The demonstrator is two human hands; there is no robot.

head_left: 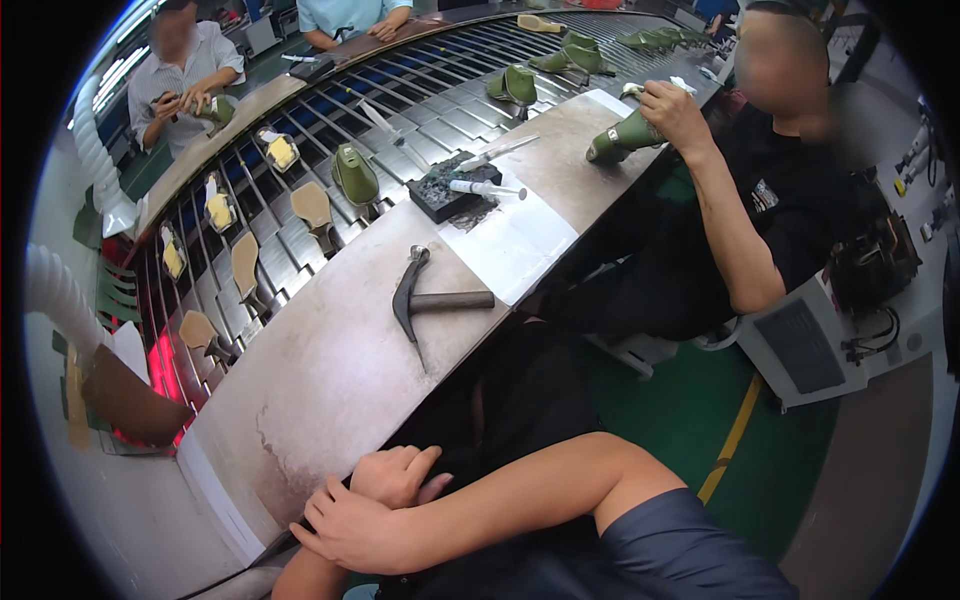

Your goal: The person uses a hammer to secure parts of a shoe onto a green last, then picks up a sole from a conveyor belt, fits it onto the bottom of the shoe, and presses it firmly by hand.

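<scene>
My right hand [350,525] lies across my left wrist, its fingers spread and holding no object. Loosely curled in front of it, my left hand [395,475] has its thumb apart from the fingers and nothing visible in it. Both are at the near edge of the pale worktop [330,340]. Beyond them on the worktop rests a hammer [450,300] with a long curved dark head, touched by neither hand. Farther off, a dark block [435,205] stands partly on white paper [525,250]. A syringe [490,188] lies across the block, near another syringe [500,152].
A slatted metal conveyor [400,135] runs behind the worktop, carrying green shoe uppers [353,175], tan sole-shaped pieces [245,265] and yellow-topped pieces [220,210]. At right, a co-worker holds a green upper [625,138]. Two people stand across the conveyor. White hoses [62,290] hang left.
</scene>
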